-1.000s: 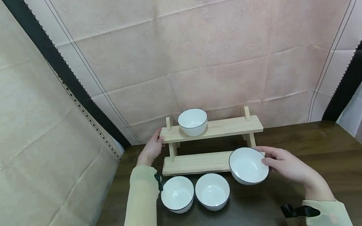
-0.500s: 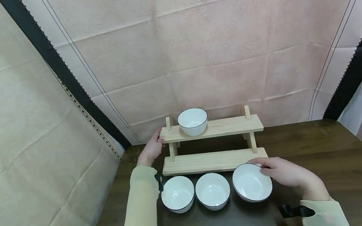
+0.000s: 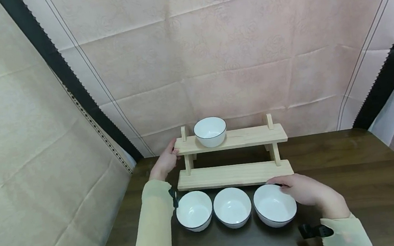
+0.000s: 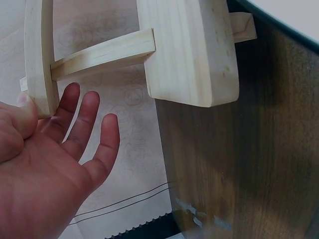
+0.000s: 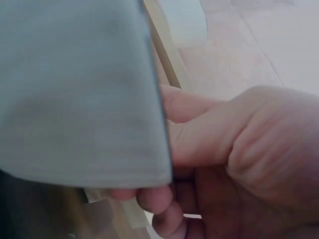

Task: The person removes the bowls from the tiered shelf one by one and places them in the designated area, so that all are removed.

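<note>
A two-tier wooden shelf [image 3: 254, 136] stands on the table. My left hand [image 3: 165, 163] grips the left end of its upper board; in the left wrist view the thumb presses the board's edge and the other fingers stick out past it. With its thumb inside the rim and fingers outside, my right hand [image 3: 306, 191] holds a white dark-rimmed bowl [image 3: 274, 208] low at the right of a front row. Beside it sit a matching middle bowl [image 3: 232, 208] and left bowl [image 3: 194, 210]. Another such bowl [image 3: 211, 132] rests on the upper board, left of centre. All bowls are upright.
The dark wooden table [image 3: 367, 184] carries everything. A pale cloth backdrop [image 3: 232, 53] rises just behind the shelf, with a side cloth panel [image 3: 47, 166] on the left. The shelf's lower board [image 3: 233, 174] lies right behind the row of bowls.
My right hand has brought its bowl toward me and down, from in front of the lower board's right end into line with the other two. The left hand has kept its grip on the shelf.
</note>
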Available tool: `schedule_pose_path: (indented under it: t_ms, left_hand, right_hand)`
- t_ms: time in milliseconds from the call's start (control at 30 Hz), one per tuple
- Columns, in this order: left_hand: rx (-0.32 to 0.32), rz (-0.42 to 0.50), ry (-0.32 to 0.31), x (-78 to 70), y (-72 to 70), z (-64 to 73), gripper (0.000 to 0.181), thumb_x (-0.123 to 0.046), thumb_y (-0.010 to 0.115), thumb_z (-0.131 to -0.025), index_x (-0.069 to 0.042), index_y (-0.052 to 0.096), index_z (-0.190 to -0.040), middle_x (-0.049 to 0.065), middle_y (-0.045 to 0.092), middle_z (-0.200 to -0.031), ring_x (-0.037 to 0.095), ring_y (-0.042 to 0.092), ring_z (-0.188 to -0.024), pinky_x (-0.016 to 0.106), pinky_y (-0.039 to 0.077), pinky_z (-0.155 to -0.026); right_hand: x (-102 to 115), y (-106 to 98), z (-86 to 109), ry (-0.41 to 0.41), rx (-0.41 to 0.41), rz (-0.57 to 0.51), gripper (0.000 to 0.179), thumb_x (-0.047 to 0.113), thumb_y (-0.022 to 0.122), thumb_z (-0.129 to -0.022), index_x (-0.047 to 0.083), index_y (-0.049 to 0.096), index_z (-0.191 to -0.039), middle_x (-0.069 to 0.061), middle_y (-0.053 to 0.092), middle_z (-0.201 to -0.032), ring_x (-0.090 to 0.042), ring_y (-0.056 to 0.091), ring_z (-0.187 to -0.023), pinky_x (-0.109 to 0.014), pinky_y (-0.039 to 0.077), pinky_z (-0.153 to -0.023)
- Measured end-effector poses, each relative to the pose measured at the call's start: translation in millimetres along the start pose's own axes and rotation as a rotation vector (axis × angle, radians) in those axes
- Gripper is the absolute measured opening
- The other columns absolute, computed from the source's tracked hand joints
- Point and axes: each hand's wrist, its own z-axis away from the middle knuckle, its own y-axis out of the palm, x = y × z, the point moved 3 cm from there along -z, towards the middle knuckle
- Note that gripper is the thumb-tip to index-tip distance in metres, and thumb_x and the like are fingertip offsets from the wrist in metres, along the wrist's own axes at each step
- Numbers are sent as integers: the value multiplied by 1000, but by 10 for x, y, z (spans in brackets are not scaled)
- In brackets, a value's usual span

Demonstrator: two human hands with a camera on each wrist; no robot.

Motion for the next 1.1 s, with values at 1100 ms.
schedule_pose_path:
  t_ms: [1100]
  left_hand:
    - [11, 9, 0, 11, 4, 12, 51, -28, 27, -103, -39, 8, -149, 8, 29, -150, 35, 41, -128, 58, 32, -105]
  right_hand:
    - [-3, 83, -112, -3, -73, 104, 31, 14, 60, -90, 35, 66, -112, 14, 63, -115, -13, 58, -110, -41, 48, -91]
